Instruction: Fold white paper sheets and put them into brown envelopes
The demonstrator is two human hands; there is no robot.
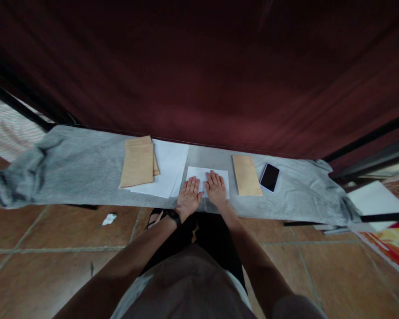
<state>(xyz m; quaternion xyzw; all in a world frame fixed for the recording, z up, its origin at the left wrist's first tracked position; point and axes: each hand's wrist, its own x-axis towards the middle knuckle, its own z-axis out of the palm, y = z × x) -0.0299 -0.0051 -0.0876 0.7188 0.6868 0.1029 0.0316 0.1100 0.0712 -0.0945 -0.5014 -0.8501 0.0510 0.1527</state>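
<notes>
A small white sheet of paper [202, 172], probably folded, lies on the grey cloth in front of me. My left hand [188, 198] rests palm down across its left end, fingers spread a little. On the right part of the sheet my right hand [216, 188] also lies flat, fingers apart. Neither hand grips anything. Left of the sheet are larger white papers [169, 164], partly covered by a pile of brown envelopes [138, 165]. A single brown envelope [247, 175] lies to the right of my hands.
A phone [270, 177] with a dark screen lies right of the single envelope. The narrow cloth-covered surface [80, 168] runs along a dark red curtain [199, 88]. Crumpled white tissue [109, 219] is on the tiled floor, and a colourful sheet [394, 243] is at far right.
</notes>
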